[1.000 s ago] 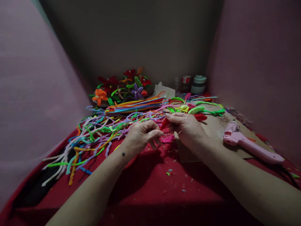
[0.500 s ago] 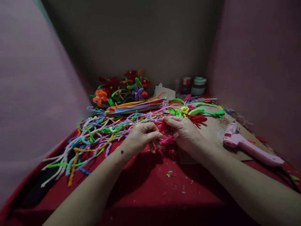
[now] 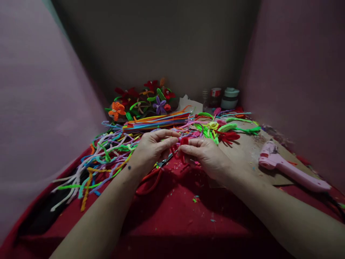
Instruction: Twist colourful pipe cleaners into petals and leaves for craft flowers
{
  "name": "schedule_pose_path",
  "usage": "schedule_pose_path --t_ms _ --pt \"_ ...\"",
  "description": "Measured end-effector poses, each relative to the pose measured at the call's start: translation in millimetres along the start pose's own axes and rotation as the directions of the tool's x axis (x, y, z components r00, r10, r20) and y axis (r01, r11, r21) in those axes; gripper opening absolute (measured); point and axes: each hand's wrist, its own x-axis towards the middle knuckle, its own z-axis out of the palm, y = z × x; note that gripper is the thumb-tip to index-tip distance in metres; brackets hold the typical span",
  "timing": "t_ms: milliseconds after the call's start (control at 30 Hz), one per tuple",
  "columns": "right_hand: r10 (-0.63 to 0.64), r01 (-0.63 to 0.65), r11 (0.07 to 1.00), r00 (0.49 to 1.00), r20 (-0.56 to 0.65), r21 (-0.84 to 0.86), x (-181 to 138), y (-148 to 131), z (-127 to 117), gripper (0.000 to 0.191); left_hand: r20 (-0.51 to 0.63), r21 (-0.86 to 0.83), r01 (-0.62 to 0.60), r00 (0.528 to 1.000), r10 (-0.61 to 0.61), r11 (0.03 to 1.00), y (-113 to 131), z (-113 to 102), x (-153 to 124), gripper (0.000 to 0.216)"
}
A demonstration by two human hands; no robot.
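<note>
A red pipe cleaner [image 3: 184, 142], bent into a small loop, stands between my hands over the table. My right hand [image 3: 203, 155] pinches it between thumb and fingers. My left hand [image 3: 153, 146] is closed too, its thumb and fingertips meeting at the red strand on the left side of the loop. Below them lie scissors [image 3: 150, 190] with red handles, partly covered by my left hand and wrist. Loose pipe cleaners [image 3: 107, 158] in many colours spread out to the left of my left hand.
A pink hot glue gun [image 3: 291, 171] lies on a cardboard sheet [image 3: 242, 158] at the right. Finished pipe cleaner flowers [image 3: 117, 109] stand at the back, behind a bundle of pipe cleaners [image 3: 159, 121]. Jars [image 3: 230, 98] stand at the back right. Scraps dot the red cloth [image 3: 172, 216].
The red piece between my hands now shows as an open loop. My left hand has shifted left and turned, uncovering the scissors beneath. The view has moved slightly.
</note>
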Motion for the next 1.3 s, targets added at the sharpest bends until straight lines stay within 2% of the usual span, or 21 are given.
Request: schedule_pose_path --t_ms 100,233,367,433,500,567,633,667,733,800,900,967,1067,1200,1300 --pt "0.041 -0.035 0.998 0.994 0.098 -0.059 -3 1 2 0.021 0.116 -0.058 0.056 0.992 -0.049 0.997 -2 -1 0 0.019" --pt "0.055 -0.042 0.993 0.991 0.122 -0.111 -5 1 4 0.023 0.200 -0.061 0.082 0.977 -0.069 0.995 -2 0 -1 0.012" --pt "0.048 -0.032 0.992 0.990 0.133 -0.122 -4 1 5 0.020 0.153 0.081 -0.023 0.988 0.010 0.996 -2 4 -3 0.009" --pt "0.060 -0.043 0.988 0.991 0.118 -0.145 -3 1 5 0.021 0.091 0.223 -0.135 0.989 0.117 0.965 -5 7 -3 0.010" --pt "0.074 -0.054 0.980 0.992 0.100 -0.191 -2 1 5 0.024 0.038 0.428 -0.283 0.955 0.295 0.859 -9 9 -4 0.010" --pt "0.076 -0.054 0.971 0.993 0.087 -0.231 -2 2 5 0.025 0.039 0.618 -0.395 0.879 0.475 0.679 -13 11 -3 0.010" --pt "0.073 -0.050 0.968 0.994 0.086 -0.244 -2 2 6 0.024 0.070 0.716 -0.434 0.824 0.563 0.547 -15 10 -2 0.009" --pt "0.071 -0.051 0.971 0.994 0.078 -0.235 -2 2 7 0.023 0.079 0.731 -0.435 0.820 0.567 0.525 -15 10 -2 0.009" --pt "0.067 -0.062 0.981 0.998 0.022 -0.186 -2 2 9 0.016 0.062 0.727 -0.396 0.852 0.520 0.562 -14 8 -1 0.010" --pt "0.064 -0.071 0.989 0.996 -0.055 -0.127 -2 2 12 0.006 0.016 0.659 -0.313 0.915 0.403 0.684 -13 8 -1 0.015" --pt "0.053 -0.064 0.991 0.994 -0.093 -0.117 -2 3 13 0.004 0.017 0.408 -0.123 0.992 0.127 0.904 -10 8 0 0.020" --pt "0.049 -0.062 0.987 0.995 -0.086 -0.148 -2 5 13 0.004 0.076 0.249 -0.018 0.997 -0.002 0.968 -9 9 0 0.019" --pt "0.011 -0.032 0.976 0.995 -0.097 -0.215 -2 8 12 0.006 0.108 0.167 0.021 0.993 -0.040 0.986 -8 10 0 0.019" --pt "-0.096 0.052 0.932 0.990 -0.108 -0.358 -3 8 11 0.009 0.081 0.220 -0.014 0.997 -0.004 0.975 -8 11 -1 0.019" --pt "-0.084 0.047 0.902 0.994 -0.068 -0.430 -5 7 11 0.015 0.091 0.251 -0.054 0.995 0.032 0.967 -9 9 0 0.020"
